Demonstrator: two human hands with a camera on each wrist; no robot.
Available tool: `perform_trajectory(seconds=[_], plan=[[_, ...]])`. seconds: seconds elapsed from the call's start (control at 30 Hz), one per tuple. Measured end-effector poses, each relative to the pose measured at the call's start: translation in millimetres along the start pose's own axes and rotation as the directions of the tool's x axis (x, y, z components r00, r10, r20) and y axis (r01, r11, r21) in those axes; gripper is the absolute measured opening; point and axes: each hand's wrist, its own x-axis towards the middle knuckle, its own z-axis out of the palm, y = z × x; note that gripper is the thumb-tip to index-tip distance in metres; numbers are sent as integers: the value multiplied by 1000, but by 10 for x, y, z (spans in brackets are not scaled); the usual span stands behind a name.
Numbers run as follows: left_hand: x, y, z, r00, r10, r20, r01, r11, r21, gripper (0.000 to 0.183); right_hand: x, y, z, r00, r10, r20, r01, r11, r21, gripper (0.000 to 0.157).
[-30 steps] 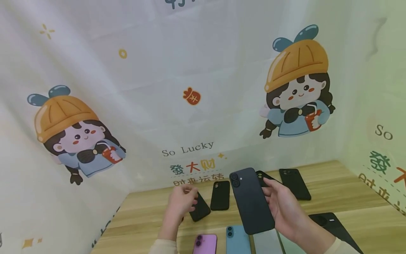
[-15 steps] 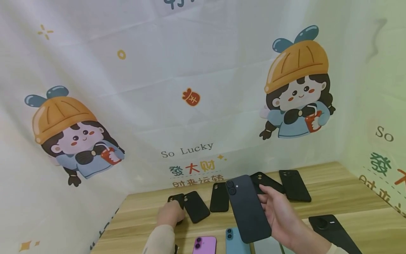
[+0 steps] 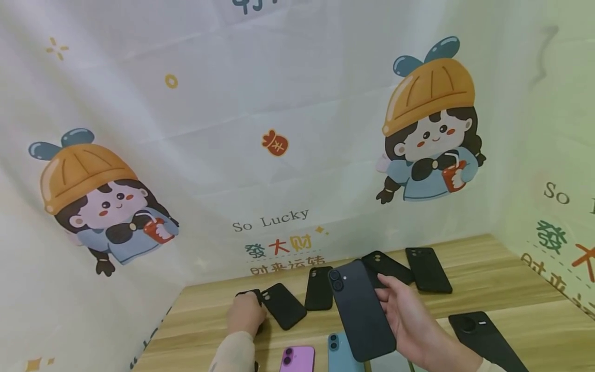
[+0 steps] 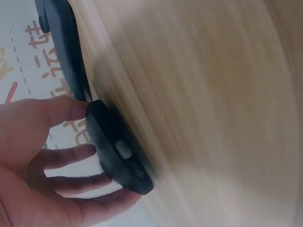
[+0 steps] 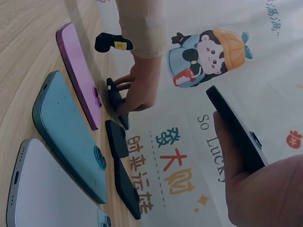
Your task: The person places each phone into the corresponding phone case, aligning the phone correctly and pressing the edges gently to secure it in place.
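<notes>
My left hand [image 3: 246, 312] is at the far left of the row, gripping a black phone case [image 4: 109, 137] by its sides. The left wrist view shows the case's end with a port cutout and speaker holes, thumb and fingers spread around its edges. In my right hand [image 3: 411, 323] is a dark blue smartphone [image 3: 362, 310], raised above the table with its back and two lenses showing. The right wrist view catches that smartphone [image 5: 236, 132] edge-on. Beside the left hand lies another black phone case [image 3: 284, 306], apart from the fingers in the head view.
More black cases lie along the back: an upright one [image 3: 319, 288], a slanted one [image 3: 388, 266] and a right-hand one [image 3: 428, 269]. In front are a pink phone [image 3: 297, 359], a teal phone [image 5: 71, 137], a white phone [image 5: 52, 189] and a black phone [image 3: 488, 341]. A printed curtain [image 3: 209, 181] hangs behind.
The left hand has moved left and down from above the neighbouring case and taken hold of the leftmost one. The right hand has lowered the dark blue smartphone slightly.
</notes>
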Motion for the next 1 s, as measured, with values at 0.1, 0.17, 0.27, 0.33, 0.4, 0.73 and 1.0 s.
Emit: perform_trajectory(seconds=[0.1, 0.17, 0.27, 0.33, 0.4, 0.73, 1.0], plan=[[-98, 50, -194, 999, 0, -34, 1, 999, 37, 15, 7, 11, -15, 1000, 0, 20, 0, 1000, -3, 80], [-129, 86, -305, 999, -2, -47, 4, 999, 37, 23, 13, 11, -28, 1000, -4, 24, 4, 1000, -1, 79], [-140, 181, -478, 999, -5, -33, 5, 1000, -8, 42, 17, 14, -44, 1000, -8, 29, 8, 1000, 5, 78], [-137, 259, -564, 1000, -5, -27, 3, 998, -56, 54, 17, 18, -54, 1000, -8, 29, 8, 1000, 8, 78], [-170, 373, -669, 1000, 2, -24, -5, 994, -105, 60, 16, 25, -66, 999, -9, 34, 8, 1000, 14, 78], [-1071, 1341, -1525, 973, 210, 93, -141, 864, -484, 69, -7, -77, -107, 998, -55, 17, 54, 996, 64, 78], [-1636, 1879, -1564, 921, 334, 200, -182, 823, -537, 84, -106, -190, -60, 992, -118, -51, 124, 985, 122, 70]])
